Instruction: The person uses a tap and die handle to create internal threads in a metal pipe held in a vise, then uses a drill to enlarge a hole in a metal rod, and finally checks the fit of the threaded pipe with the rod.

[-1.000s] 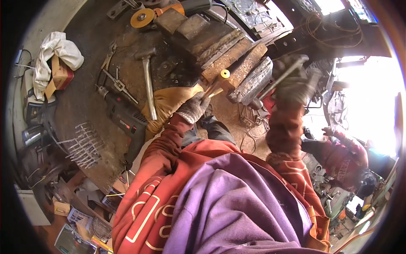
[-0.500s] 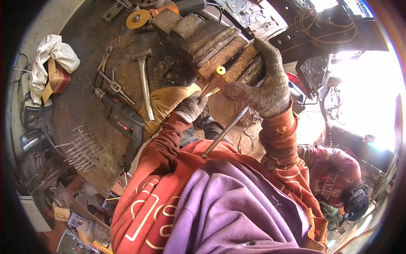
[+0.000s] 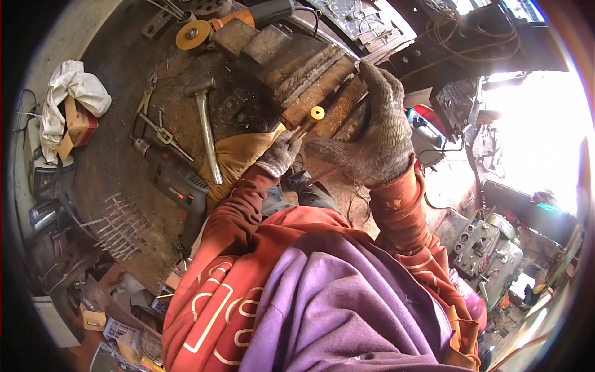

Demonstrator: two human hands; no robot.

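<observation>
My left hand [image 3: 280,155], in a grey knit glove, is closed around a thin metal rod [image 3: 304,130]. A round yellow end piece [image 3: 317,113] with a small hole shows at the rod's upper end, in front of the vise jaws. The bench vise [image 3: 319,84] has rusty, worn jaws with a gap between them. My right hand [image 3: 378,133], also gloved, is open beside the vise, its fingers stretched up along the jaw and its thumb pointing left. Below that palm a short stretch of bar [image 3: 325,176] shows; the rest is hidden.
On the bench to the left lie a hammer [image 3: 206,130], a power drill [image 3: 176,177], pliers [image 3: 149,93] and a rack of metal rods [image 3: 121,226]. An angle grinder [image 3: 229,20] sits behind the vise. A green machine [image 3: 486,251] and another person's red sleeve [image 3: 469,302] are at right.
The long steel bar below my right hand has swung mostly out of sight. My right hand has shifted slightly left and down. The other person has moved lower at the right, uncovering the green machine.
</observation>
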